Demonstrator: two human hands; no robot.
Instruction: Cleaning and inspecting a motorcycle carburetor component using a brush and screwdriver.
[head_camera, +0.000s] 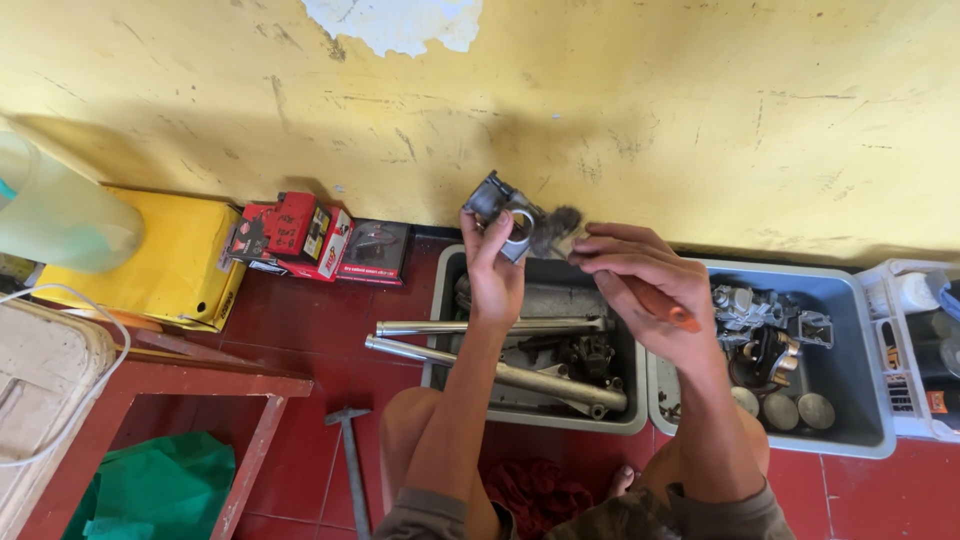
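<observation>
My left hand (493, 270) holds up a small grey metal engine part (503, 208) with a round opening, in front of the yellow wall. My right hand (645, 290) grips a brush with an orange handle (662, 305). The brush's dark bristles (560, 228) touch the right side of the part. Both hands hover above a grey tray (441, 300) on the red floor. My knees show at the bottom of the view.
The grey tray holds two long metal tubes (480, 327) and dark engine parts. A second grey tray (860, 400) at right holds metal parts and round discs. A yellow box (170, 255), red and dark small boxes (310, 240), a hammer (350, 450), a red wooden frame (200, 385) and a green bag (150, 490) lie at left.
</observation>
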